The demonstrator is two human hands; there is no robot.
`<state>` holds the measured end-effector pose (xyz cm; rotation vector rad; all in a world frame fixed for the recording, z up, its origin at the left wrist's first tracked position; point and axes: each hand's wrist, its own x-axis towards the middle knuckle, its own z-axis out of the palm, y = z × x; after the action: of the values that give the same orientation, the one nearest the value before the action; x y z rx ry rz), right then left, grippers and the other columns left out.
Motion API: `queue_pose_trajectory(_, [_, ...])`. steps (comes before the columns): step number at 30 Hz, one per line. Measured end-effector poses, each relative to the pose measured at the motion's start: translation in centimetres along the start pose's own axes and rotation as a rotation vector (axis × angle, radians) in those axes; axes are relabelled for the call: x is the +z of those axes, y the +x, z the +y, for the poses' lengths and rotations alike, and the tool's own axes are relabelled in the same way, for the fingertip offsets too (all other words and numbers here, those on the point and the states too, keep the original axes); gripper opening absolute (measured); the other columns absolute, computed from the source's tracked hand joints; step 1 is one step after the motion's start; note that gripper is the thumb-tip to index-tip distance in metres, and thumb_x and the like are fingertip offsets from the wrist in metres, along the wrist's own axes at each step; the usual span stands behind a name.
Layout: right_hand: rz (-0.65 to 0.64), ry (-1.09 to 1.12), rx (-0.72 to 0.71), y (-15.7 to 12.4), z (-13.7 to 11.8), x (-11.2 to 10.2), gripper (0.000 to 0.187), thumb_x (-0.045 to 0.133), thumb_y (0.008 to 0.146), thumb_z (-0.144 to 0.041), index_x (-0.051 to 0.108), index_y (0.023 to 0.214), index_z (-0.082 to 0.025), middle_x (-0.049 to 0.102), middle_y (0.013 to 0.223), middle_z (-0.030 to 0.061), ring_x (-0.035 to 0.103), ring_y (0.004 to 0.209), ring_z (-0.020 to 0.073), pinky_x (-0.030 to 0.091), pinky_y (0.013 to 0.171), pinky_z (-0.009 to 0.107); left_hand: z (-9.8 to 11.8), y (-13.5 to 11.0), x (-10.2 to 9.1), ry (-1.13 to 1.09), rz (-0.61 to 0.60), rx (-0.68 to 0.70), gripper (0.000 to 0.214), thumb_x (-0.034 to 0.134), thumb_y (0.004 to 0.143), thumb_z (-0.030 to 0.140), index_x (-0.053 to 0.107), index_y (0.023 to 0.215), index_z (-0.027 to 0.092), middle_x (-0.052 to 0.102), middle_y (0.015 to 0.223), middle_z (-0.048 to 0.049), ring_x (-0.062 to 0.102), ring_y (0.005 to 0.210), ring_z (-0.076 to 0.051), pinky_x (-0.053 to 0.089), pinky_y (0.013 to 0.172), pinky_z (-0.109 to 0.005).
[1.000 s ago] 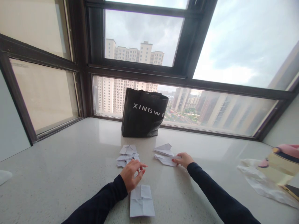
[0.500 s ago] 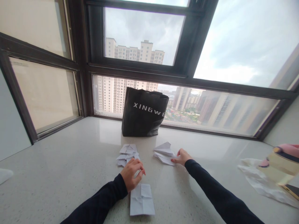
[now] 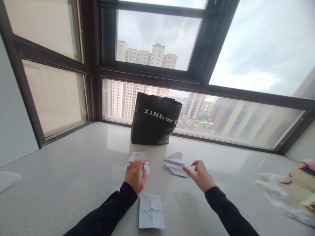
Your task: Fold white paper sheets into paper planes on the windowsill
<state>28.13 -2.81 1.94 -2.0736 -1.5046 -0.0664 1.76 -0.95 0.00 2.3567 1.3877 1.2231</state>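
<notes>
My left hand [image 3: 136,175] is over a small pile of folded white papers [image 3: 137,155] and hides much of it. Its thumb stands apart from the bent fingers, and whether the fingertips touch the pile I cannot tell. To the right lie white paper airplanes [image 3: 175,160], one behind another. My right hand [image 3: 201,175] hovers beside their right end, thumb and fingers parted with nothing between them. Closer to me, a folded white paper rectangle [image 3: 152,212] with crease lines lies flat on the pale speckled counter [image 3: 73,183].
A black bag [image 3: 155,129] with white lettering stands behind the papers, against the dark-framed window [image 3: 152,73]. At the right edge are crumpled white plastic [image 3: 275,193] and a yellow and pink item [image 3: 299,183]. Something white [image 3: 10,180] lies at the left edge.
My right hand has let go of the paper airplanes and drawn back to the right. My left hand has moved forward over the pile. The view has shifted slightly.
</notes>
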Motion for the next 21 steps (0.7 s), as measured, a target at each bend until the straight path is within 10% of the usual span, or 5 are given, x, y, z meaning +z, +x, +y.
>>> queue_pose_trajectory(4, [-0.243,0.243,-0.369,-5.6,-5.1,1.0,0.033,0.043,0.073,-0.051,0.048,0.081,-0.02,0.049,0.073,0.0024,0.049,0.061,0.0161,0.038,0.06,0.03,-0.2,0.2,-0.3,0.095,-0.015,-0.174,0.049,0.044,0.053,0.004,0.049,0.097,0.022,0.055,0.097,-0.0029,0.047,0.09,-0.023,0.032,0.078,-0.035])
queue_pose_trajectory(10, [-0.411,0.278,-0.584,-9.4,-8.1,2.4,0.063,0.065,0.055,-0.05,0.045,0.108,-0.023,0.05,0.106,0.0077,0.04,0.098,0.027,0.027,0.085,0.04,0.0,0.2,-0.2,0.119,-0.076,-0.157,0.044,0.043,0.05,0.004,0.053,0.089,0.022,0.057,0.097,-0.0014,0.048,0.092,-0.022,0.031,0.08,-0.034])
queue_pose_trajectory(21, [-0.425,0.659,-0.339,-9.5,-8.2,3.2,0.024,0.047,0.074,-0.04,0.046,0.065,-0.017,0.047,0.055,-0.0029,0.043,0.051,0.0112,0.033,0.049,0.021,-0.7,0.2,0.3,0.277,-0.117,-0.273,0.035,0.054,0.065,0.026,0.05,0.1,0.022,0.055,0.104,-0.0058,0.046,0.097,-0.024,0.027,0.083,-0.04])
